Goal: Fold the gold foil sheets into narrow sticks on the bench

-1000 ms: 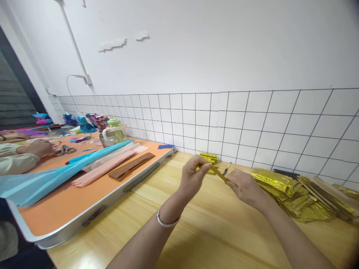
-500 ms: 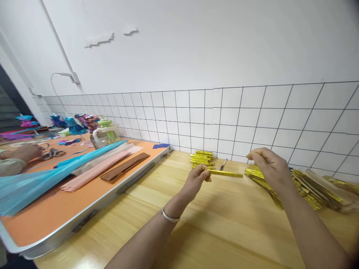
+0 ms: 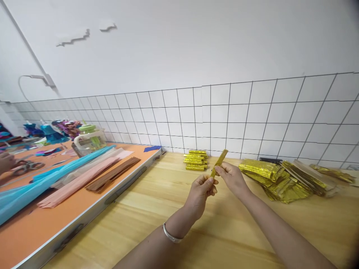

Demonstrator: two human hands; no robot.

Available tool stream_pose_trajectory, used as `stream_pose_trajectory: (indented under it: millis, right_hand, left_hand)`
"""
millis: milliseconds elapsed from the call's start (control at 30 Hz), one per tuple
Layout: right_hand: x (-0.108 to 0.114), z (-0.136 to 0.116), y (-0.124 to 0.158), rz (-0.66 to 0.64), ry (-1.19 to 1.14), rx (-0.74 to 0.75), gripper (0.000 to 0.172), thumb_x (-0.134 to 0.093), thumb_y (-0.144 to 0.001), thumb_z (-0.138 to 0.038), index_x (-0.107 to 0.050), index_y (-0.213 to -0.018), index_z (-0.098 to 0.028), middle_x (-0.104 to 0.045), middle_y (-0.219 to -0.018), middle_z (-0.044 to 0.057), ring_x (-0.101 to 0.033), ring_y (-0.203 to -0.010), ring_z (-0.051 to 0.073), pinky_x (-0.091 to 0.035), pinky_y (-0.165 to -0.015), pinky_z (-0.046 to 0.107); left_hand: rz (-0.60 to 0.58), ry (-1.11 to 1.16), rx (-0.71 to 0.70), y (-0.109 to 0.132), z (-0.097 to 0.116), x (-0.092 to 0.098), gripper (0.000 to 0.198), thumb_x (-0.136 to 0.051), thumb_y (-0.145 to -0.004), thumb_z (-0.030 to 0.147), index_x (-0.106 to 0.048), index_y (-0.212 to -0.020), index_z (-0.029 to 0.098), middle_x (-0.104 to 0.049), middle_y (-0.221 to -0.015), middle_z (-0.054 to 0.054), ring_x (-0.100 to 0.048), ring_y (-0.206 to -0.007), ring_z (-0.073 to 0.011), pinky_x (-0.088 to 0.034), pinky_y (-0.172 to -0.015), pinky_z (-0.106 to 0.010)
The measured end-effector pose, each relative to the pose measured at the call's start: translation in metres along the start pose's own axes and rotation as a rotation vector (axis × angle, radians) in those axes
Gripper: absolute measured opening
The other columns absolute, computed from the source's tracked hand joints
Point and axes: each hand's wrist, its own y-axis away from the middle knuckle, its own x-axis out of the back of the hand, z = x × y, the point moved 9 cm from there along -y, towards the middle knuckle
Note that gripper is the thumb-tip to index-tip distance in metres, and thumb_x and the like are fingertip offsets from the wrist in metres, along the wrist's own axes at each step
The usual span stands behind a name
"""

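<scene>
My left hand [image 3: 202, 192] pinches the lower end of a narrow folded gold foil strip [image 3: 219, 161] that tilts up to the right. My right hand [image 3: 231, 178] meets it at the strip's middle, fingers closed on the strip. Both hands hover above a light wooden table [image 3: 196, 231]. Behind them, against the tiled wall, lies a small stack of folded gold strips [image 3: 195, 160]. A loose heap of gold foil sheets [image 3: 280, 179] lies to the right of my right hand. A silver bracelet [image 3: 171, 236] circles my left wrist.
An orange table [image 3: 42, 224] with a metal rim adjoins on the left, carrying blue, pink and brown folded paper [image 3: 70, 179], a green-lidded jug [image 3: 88, 138] and scissors [image 3: 26, 166]. Another person's hand [image 3: 5, 162] shows at the far left edge.
My right hand came back from the gold foil heap and closed on the strip again. The strip swung from lying level to tilting upward. The view shifted right.
</scene>
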Motion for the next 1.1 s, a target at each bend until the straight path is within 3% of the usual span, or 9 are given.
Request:
stream_pose_trajectory:
  millis: [133,267,367,533,600,867,1100]
  right_hand:
    - [-0.006,-0.001,-0.001,-0.118,-0.113,-0.019,0.03,-0.052,-0.08,-0.045,-0.06,-0.072,-0.017,-0.056,-0.063,-0.002,-0.051,-0.061,0.014,-0.039,-0.057,0.026]
    - [0.003,0.002,-0.002,0.027,-0.211,-0.014,0.03,-0.057,-0.078,-0.045,-0.06,-0.068,-0.017,-0.052,-0.061,-0.003,-0.046,-0.062,0.013,-0.037,-0.059,0.025]
    - [0.002,0.007,0.0,0.076,-0.224,-0.019,0.031,-0.056,-0.079,-0.046,-0.058,-0.067,-0.017,-0.05,-0.06,-0.004,-0.045,-0.061,0.012,-0.036,-0.059,0.025]
    - [0.005,0.01,-0.001,0.095,-0.405,-0.051,0.031,-0.056,-0.079,-0.047,-0.063,-0.085,-0.017,-0.061,-0.077,0.002,-0.055,-0.076,0.015,-0.041,-0.07,0.028]
    - [0.008,0.01,-0.002,0.084,-0.466,-0.06,0.031,-0.057,-0.079,-0.046,-0.064,-0.086,-0.016,-0.062,-0.079,0.003,-0.056,-0.077,0.016,-0.041,-0.074,0.029]
    - [0.002,0.005,0.0,-0.005,-0.431,-0.047,0.03,-0.054,-0.082,-0.045,-0.061,-0.075,-0.016,-0.058,-0.068,0.001,-0.051,-0.067,0.013,-0.04,-0.064,0.025]
    - [-0.007,0.008,0.002,-0.063,-0.271,-0.115,0.035,-0.054,-0.08,-0.048,-0.054,-0.1,-0.019,-0.059,-0.078,0.001,-0.052,-0.062,0.013,-0.041,-0.053,0.025]
  left_hand:
    - [-0.007,-0.123,-0.039,-0.003,0.008,0.003,0.028,-0.061,-0.078,0.041,-0.059,-0.077,0.012,-0.063,-0.075,-0.005,-0.05,-0.053,-0.0069,-0.038,-0.056,-0.021]
    - [0.035,-0.18,-0.102,-0.002,0.008,0.007,0.027,-0.064,-0.075,0.038,-0.054,-0.07,0.014,-0.061,-0.066,-0.001,-0.048,-0.05,-0.0067,-0.038,-0.054,-0.021]
    - [0.037,-0.17,-0.107,0.003,-0.006,0.003,0.027,-0.062,-0.077,0.039,-0.05,-0.07,0.015,-0.06,-0.065,0.0,-0.047,-0.049,-0.0066,-0.038,-0.054,-0.021]
    - [0.115,-0.168,-0.046,0.01,-0.034,0.005,0.032,-0.064,-0.074,0.042,-0.047,-0.069,0.015,-0.058,-0.064,0.001,-0.046,-0.047,-0.0064,-0.038,-0.052,-0.021]
    - [0.079,-0.192,-0.012,0.012,-0.04,0.0,0.033,-0.064,-0.074,0.043,-0.048,-0.069,0.015,-0.059,-0.065,0.0,-0.048,-0.048,-0.007,-0.038,-0.054,-0.022]
    - [-0.232,-0.232,-0.115,0.016,-0.01,-0.033,0.031,-0.045,-0.089,0.04,-0.056,-0.097,0.013,-0.06,-0.08,-0.006,-0.055,-0.069,-0.013,-0.042,-0.072,-0.029]
    - [-0.132,-0.262,-0.138,0.006,-0.008,-0.017,0.029,-0.052,-0.084,0.041,-0.056,-0.089,0.013,-0.058,-0.076,-0.004,-0.053,-0.068,-0.013,-0.042,-0.07,-0.028]
